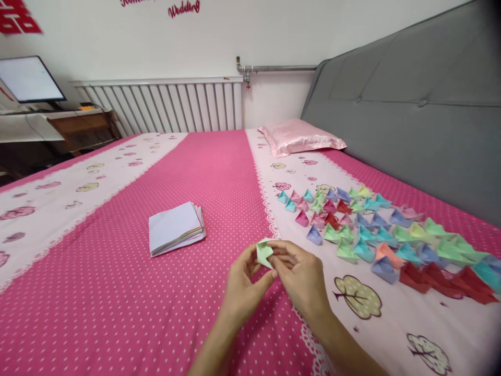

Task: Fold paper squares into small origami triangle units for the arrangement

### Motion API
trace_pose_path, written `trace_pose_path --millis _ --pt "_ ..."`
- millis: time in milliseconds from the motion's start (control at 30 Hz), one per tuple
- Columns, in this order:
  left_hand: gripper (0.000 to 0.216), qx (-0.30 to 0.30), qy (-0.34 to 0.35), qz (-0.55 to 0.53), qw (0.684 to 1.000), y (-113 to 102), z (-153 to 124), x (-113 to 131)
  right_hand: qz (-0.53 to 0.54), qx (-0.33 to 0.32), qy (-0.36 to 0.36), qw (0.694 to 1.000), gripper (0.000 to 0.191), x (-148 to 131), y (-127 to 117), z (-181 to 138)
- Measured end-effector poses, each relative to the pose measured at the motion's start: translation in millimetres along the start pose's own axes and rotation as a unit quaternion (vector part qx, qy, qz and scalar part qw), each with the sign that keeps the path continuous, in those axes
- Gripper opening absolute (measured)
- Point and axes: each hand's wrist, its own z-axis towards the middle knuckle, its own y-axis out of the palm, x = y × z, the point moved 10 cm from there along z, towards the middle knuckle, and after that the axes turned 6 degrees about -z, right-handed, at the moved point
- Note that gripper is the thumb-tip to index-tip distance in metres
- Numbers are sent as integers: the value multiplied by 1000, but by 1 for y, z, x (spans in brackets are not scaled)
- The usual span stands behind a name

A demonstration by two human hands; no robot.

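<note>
A small light green folded paper piece (264, 252) is held just above the pink dotted bedspread (117, 292). My left hand (245, 284) pinches its lower edge with thumb and fingers. My right hand (299, 274) grips its right side, fingers curled round it. Both hands meet over the middle of the bed. To their left lies a stack of square coloured paper sheets (176, 228), white sheet on top. To their right, several finished folded paper boats (376, 235) in many colours lie in rows.
A pink satin pillow (299, 137) lies at the grey padded headboard (410, 115). A white radiator (164, 104) lines the far wall. A monitor (29, 78) stands on a desk at the far left.
</note>
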Motion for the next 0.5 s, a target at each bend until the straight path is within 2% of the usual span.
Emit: trace_pose_path --millis 100,233,367,500 --pt "44 -8 -2 0 1000 0 0 -1 -167 32 -91 981 26 -19 -6 -5" --pt "44 1 -4 53 999 -2 0 -1 -333 75 -148 928 21 -33 -8 -10" --pt "41 28 15 146 989 -8 -2 4 -415 123 -187 882 12 -46 -10 -15" --pt "38 49 51 175 982 -10 -4 11 -436 118 -175 875 9 -46 -7 -17"
